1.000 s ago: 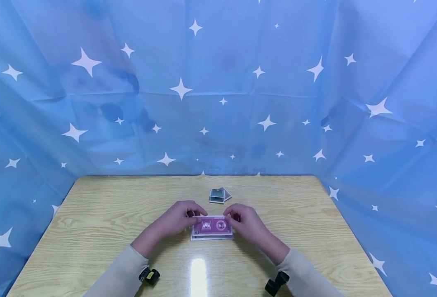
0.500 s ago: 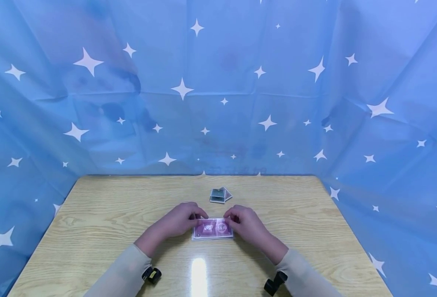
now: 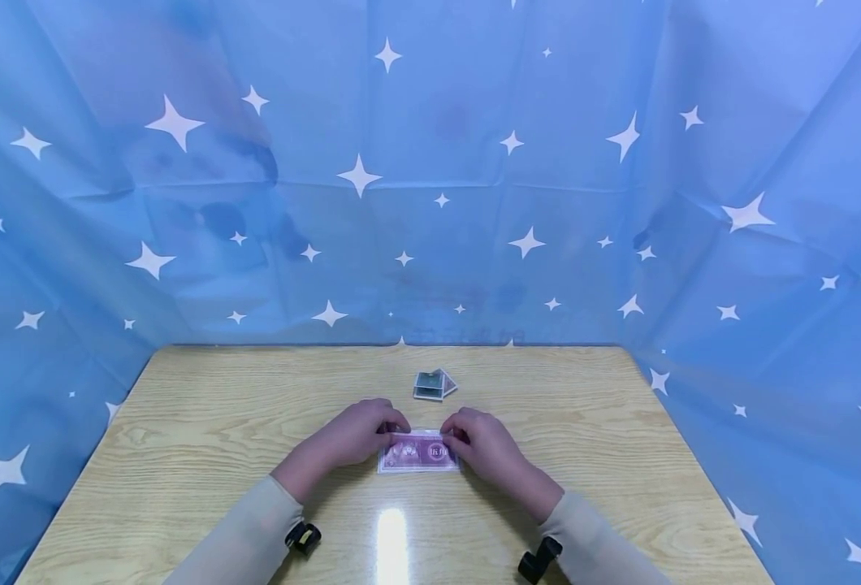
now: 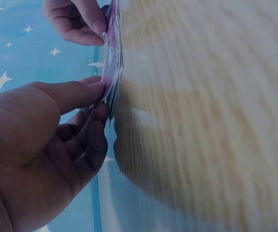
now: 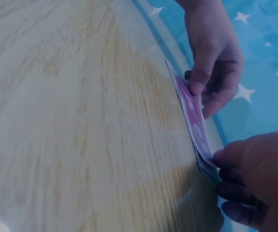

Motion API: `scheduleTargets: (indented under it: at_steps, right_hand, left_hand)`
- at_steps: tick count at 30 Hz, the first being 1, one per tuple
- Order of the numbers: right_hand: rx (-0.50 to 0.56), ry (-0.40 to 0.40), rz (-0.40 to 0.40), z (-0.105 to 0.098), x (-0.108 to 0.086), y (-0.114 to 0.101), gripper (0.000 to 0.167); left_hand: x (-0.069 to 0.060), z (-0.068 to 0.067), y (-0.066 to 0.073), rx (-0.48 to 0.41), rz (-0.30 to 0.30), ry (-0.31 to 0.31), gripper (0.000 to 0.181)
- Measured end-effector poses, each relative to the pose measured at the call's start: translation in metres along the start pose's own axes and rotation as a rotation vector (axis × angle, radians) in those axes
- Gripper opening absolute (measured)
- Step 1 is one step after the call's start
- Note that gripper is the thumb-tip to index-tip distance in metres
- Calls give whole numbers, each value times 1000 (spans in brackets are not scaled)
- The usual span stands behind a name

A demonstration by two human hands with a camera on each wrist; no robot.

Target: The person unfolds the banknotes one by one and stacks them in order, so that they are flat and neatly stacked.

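Note:
A purple banknote (image 3: 419,454) lies over a thin stack of notes on the wooden table, in the middle of the head view. My left hand (image 3: 353,433) pinches its far left corner between thumb and fingers. At the far right corner my right hand (image 3: 491,443) pinches it the same way. In the left wrist view the purple note (image 4: 110,58) bends slightly at the thumb, with more note edges under it. From the right wrist view, the note (image 5: 193,113) lies close upon the stack. The fingertips behind the note are partly hidden.
Beyond the hands, a few small dark green notes (image 3: 429,385) and a purplish one (image 3: 448,383) overlap on the wooden table (image 3: 255,390). A blue cloth with white stars (image 3: 445,244) hangs behind the table's far edge and at both sides.
The purple note has come down and slightly toward me, covering the edges of the stack that showed below it. Both hands have kept their pinch and moved slightly with it.

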State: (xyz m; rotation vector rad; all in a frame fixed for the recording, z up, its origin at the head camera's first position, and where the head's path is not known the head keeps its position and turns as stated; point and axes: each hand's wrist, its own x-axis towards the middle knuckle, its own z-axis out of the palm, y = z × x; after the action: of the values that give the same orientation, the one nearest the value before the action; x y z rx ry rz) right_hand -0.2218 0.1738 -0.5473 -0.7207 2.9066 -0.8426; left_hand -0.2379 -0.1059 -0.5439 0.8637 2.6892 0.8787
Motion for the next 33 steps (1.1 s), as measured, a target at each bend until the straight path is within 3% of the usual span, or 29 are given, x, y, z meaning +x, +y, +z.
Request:
scheduleTargets:
  at_steps: [22,33]
  right_hand:
    - [-67,35,-15,2,0,0,9]
    - [-3,73,-11,2,1,2,4]
  left_hand:
    - [0,-2,5,-6,-25,-5,19]
    - [-1,-3,5,-20,-31,8,18]
